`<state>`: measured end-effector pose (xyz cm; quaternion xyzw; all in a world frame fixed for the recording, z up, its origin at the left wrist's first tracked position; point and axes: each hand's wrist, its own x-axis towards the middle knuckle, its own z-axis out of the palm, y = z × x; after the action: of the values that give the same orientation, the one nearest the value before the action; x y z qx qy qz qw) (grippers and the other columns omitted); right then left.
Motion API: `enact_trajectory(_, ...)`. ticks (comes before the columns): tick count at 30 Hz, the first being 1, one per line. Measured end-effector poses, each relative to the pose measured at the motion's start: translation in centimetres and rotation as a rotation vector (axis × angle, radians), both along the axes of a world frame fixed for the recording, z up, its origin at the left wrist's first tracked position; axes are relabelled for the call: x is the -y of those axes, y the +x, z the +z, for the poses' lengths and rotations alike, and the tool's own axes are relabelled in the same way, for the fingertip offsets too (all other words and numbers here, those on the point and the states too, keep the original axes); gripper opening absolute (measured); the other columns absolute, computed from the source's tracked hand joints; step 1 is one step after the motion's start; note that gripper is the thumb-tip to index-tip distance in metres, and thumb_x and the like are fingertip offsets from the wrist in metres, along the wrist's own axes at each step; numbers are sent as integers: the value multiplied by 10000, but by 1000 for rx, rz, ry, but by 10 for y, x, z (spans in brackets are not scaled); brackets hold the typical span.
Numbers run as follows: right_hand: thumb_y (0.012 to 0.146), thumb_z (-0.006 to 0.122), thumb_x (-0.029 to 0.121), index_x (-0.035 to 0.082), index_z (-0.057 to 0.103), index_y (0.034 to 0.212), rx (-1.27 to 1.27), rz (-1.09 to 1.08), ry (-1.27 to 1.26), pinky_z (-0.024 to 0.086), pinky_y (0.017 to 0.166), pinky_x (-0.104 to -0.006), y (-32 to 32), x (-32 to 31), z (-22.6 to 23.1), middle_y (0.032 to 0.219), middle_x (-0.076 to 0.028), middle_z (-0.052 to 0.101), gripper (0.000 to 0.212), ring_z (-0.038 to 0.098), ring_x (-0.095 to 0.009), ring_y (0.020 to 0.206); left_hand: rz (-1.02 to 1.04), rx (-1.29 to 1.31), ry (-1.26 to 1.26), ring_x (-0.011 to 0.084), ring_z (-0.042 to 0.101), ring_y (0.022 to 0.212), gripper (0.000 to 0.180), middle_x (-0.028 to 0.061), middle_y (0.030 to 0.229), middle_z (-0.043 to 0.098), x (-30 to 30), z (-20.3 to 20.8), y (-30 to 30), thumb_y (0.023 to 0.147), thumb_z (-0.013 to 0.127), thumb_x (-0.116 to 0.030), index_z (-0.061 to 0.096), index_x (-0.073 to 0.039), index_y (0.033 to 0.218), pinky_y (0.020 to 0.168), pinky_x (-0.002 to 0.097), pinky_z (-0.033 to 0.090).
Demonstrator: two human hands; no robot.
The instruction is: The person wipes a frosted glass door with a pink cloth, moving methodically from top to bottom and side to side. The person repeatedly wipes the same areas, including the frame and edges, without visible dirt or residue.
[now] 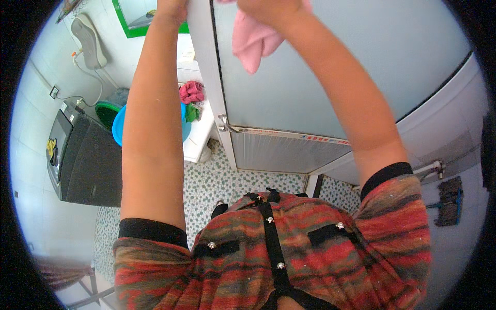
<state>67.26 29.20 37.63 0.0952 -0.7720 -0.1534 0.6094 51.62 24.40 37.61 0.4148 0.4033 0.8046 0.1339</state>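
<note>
While both arms are raised toward twelve o'clock, a soft pink cloth [253,44] is clenched in the right hand [268,8] against the frosted glass door [330,67]; wiping is judged underway. The left hand [171,6] is cropped, its grip untellable. Downward strokes seem called for next.

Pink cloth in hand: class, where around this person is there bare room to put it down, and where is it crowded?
Bare room: the speckled floor between the dark washing machine and the frosted door. Crowded: the white counter, with the blue basin and bunched cloths. The right hand grips the pink cloth.
</note>
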Motion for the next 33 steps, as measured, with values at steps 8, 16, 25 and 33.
enact_trajectory(8, 755, 466, 168, 83, 536, 1055, 347, -210, -129, 311, 959, -393, 3, -7, -155, 1110, -97, 526, 320, 457, -238, 1073, 51, -130, -78, 190, 571, 655, 631, 110, 709, 589, 3, 6, 3, 816, 418, -599, 599, 4, 784, 641, 291, 475)
enact_trajectory(16, 723, 481, 153, 59, 571, 1020, 985, -370, -50, 333, 938, -323, 43, -3, -342, 1023, -35, 548, 325, 453, -173, 1056, 104, -103, -65, 158, 549, 623, 590, 70, 675, 569, 10, 9, 13, 804, 447, -600, 591, -29, 767, 602, 265, 463)
enact_trajectory(25, 721, 494, 161, 84, 556, 1060, 944, -422, -106, 326, 931, -305, 61, 3, -372, 1118, -1, 511, 354, 419, -157, 1090, 53, -92, -93, 157, 552, 618, 599, 68, 667, 571, 4, 7, 14, 795, 451, -611, 588, -29, 760, 596, 257, 467)
enact_trajectory(33, 688, 544, 192, 95, 510, 1126, 797, -371, -236, 381, 864, -317, 32, 23, -321, 1102, -5, 501, 450, 435, -171, 1039, 58, -99, -115, 161, 559, 624, 637, 86, 673, 578, 5, 5, 16, 780, 457, -628, 592, -6, 777, 611, 256, 476)
